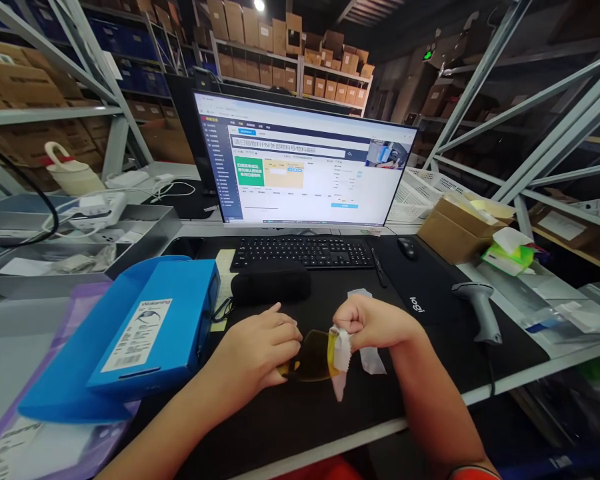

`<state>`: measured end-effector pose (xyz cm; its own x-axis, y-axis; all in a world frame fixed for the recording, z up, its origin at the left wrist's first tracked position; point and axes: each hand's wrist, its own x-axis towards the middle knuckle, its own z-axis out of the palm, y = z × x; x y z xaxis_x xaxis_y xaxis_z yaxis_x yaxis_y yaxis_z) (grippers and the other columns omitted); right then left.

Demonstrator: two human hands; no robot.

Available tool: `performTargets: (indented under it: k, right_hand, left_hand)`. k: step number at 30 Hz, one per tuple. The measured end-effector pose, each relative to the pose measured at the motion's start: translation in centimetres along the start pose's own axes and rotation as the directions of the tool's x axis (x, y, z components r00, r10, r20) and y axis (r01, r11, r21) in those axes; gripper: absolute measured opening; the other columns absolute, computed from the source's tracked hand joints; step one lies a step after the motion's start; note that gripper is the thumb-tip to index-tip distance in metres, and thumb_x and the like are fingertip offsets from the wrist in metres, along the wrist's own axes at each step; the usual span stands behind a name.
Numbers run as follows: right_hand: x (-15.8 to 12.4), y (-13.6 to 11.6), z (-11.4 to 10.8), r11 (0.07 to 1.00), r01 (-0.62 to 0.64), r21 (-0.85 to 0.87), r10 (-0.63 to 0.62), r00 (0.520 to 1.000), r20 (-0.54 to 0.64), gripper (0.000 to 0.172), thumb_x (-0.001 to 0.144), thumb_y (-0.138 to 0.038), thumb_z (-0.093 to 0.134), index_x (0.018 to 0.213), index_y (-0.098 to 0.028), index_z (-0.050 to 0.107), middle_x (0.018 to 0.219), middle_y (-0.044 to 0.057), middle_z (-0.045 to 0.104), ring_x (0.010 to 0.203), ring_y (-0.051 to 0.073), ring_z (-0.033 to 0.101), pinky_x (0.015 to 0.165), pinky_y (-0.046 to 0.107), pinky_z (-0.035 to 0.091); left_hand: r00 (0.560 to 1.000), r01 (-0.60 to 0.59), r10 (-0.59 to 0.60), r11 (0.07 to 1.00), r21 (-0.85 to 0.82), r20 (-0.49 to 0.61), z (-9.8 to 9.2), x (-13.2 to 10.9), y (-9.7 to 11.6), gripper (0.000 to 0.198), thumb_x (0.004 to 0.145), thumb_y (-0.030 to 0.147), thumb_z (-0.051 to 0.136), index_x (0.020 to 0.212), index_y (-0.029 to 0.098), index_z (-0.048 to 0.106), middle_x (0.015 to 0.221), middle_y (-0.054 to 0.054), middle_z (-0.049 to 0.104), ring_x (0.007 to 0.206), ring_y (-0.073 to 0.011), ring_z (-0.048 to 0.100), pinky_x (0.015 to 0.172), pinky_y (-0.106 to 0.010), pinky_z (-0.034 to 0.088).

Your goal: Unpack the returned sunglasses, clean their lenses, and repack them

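My left hand (pixel 257 347) is closed on a pair of yellow-lensed glasses (pixel 314 359), which it holds just above the black desk mat (pixel 330 407). Pinched in my right hand (pixel 367 323) is a small white wipe (pixel 341 352), pressed on the right end of the yellow lens. A clear wrapper (pixel 373 360) lies on the mat under the right hand. A black glasses case (pixel 271 283) rests just beyond my hands, in front of the keyboard (pixel 304 252).
A blue box (pixel 155 330) with a white label lies at the left on a blue tray. A monitor (pixel 303 167) stands behind the keyboard. To the right are a mouse (pixel 407 248), a grey barcode scanner (pixel 480 308) and an open cardboard box (pixel 457 227). Metal trays (pixel 145 233) sit at the left.
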<state>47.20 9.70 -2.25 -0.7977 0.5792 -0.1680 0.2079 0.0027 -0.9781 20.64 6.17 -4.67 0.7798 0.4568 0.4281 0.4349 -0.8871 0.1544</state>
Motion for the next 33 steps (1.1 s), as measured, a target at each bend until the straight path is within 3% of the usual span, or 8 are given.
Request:
performTargets:
  k: [5,10,17,21,23,25,30,33]
  right_hand:
    - [1.2,0.3,1.4,0.998,-0.023,-0.056,0.019,0.998,-0.065,0.045,0.064,-0.012,0.065,0.056,-0.022,0.023,0.056,-0.011,0.021,0.052,0.004,0.021,0.046,0.02,0.019]
    - [3.2,0.6,4.0,0.963,0.004,-0.27,-0.047,0.987,-0.153,0.041,0.067,-0.011,0.063,0.056,-0.02,0.025,0.055,-0.01,0.021,0.054,0.006,0.018,0.046,0.022,0.013]
    - [0.4,0.2,0.1,0.988,0.106,-0.115,-0.096,0.991,0.091,0.05,0.069,-0.017,0.075,0.055,-0.02,0.027,0.054,-0.011,0.022,0.051,0.005,0.02,0.047,0.021,0.017]
    - [-1.1,1.0,-1.7,0.991,0.113,0.075,-0.101,0.983,-0.151,0.064,0.063,-0.032,0.086,0.053,-0.022,0.024,0.053,-0.007,0.034,0.054,0.009,0.042,0.049,0.02,0.03]
    - [-0.9,1.5,-2.0,0.965,0.201,0.171,-0.116,0.904,-0.411,0.067,0.061,-0.038,0.088,0.054,-0.023,0.023,0.053,-0.005,0.04,0.058,0.014,0.052,0.05,0.022,0.034]
    - [0.1,1.8,-1.8,0.934,0.313,0.172,-0.145,0.773,-0.618,0.063,0.063,-0.043,0.088,0.054,-0.022,0.029,0.054,-0.004,0.045,0.056,0.013,0.051,0.05,0.022,0.035]
    - [3.7,2.1,1.0,0.818,0.549,0.17,-0.244,0.6,-0.762,0.05,0.067,-0.062,0.081,0.064,-0.02,0.054,0.057,-0.002,0.054,0.053,0.013,0.048,0.054,0.026,0.041]
    - [5.3,2.4,3.9,0.737,0.646,0.197,-0.234,0.518,-0.823,0.051,0.07,-0.071,0.073,0.068,-0.022,0.057,0.059,-0.001,0.055,0.055,0.015,0.047,0.055,0.027,0.042]
  left_hand:
    - [0.998,0.031,-0.031,1.0,0.0,0.051,0.5,0.0,-0.1,0.011,0.078,0.019,0.071,0.085,0.022,0.063,0.096,0.001,0.071,0.102,-0.0185,0.063,0.117,-0.041,0.033]
    - [0.985,-0.077,0.071,0.996,0.034,0.159,2.1,-0.1,-0.9,0.024,0.068,0.024,0.079,0.09,0.025,0.068,0.09,0.004,0.072,0.093,-0.0194,0.064,0.118,-0.047,0.03]
    - [0.999,-0.037,0.037,0.999,0.013,0.005,0.1,-0.1,0.1,0.019,0.077,0.023,0.074,0.093,0.022,0.063,0.099,0.002,0.072,0.106,-0.0191,0.063,0.125,-0.049,0.013]
    - [0.991,0.031,-0.034,0.999,-0.027,-0.13,-1.1,-0.6,-0.2,0.008,0.082,0.016,0.068,0.087,0.02,0.062,0.095,0.0,0.07,0.1,-0.0178,0.065,0.122,-0.048,0.026]
    - [0.962,0.1,-0.109,0.994,-0.047,-0.249,-1.4,-0.9,-0.7,0.006,0.084,0.015,0.066,0.089,0.019,0.063,0.096,-0.002,0.069,0.097,-0.017,0.065,0.119,-0.047,0.034]
    - [0.927,0.142,-0.15,0.989,-0.048,-0.343,-1.5,-1.2,-1.0,0.011,0.085,0.015,0.066,0.095,0.019,0.064,0.099,-0.003,0.068,0.097,-0.0167,0.064,0.117,-0.046,0.038]
    - [0.876,0.238,-0.213,0.971,0.002,-0.433,-1.0,-1.2,-0.6,0.009,0.085,0.015,0.065,0.094,0.019,0.063,0.099,-0.004,0.067,0.097,-0.0177,0.064,0.113,-0.047,0.043]
    - [0.802,0.381,-0.307,0.924,0.043,-0.513,-0.2,-1.1,0.0,0.002,0.088,0.02,0.062,0.09,0.019,0.062,0.095,-0.005,0.068,0.095,-0.0199,0.064,0.106,-0.047,0.048]
